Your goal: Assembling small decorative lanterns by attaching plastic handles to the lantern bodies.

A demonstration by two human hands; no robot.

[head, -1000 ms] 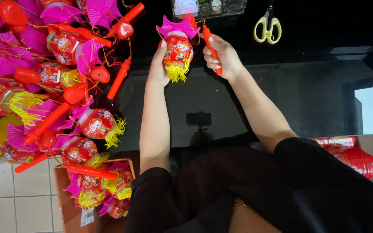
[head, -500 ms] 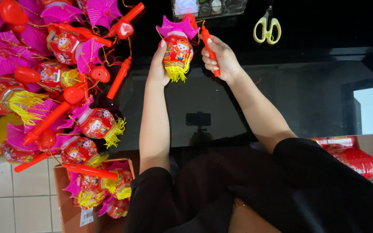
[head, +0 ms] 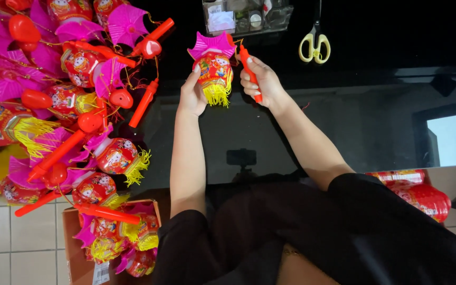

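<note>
Left hand [head: 192, 94] grips a small red lantern [head: 213, 68]; right hand [head: 259, 82] is closed around its orange stick [head: 249, 68] above the black table [head: 354, 47].

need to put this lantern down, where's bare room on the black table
Bare tabletop runs right of the right hand, below the yellow scissors. A smaller patch lies between both forearms. The left side is crowded with the lantern pile. The clear box fills the top edge.
</note>
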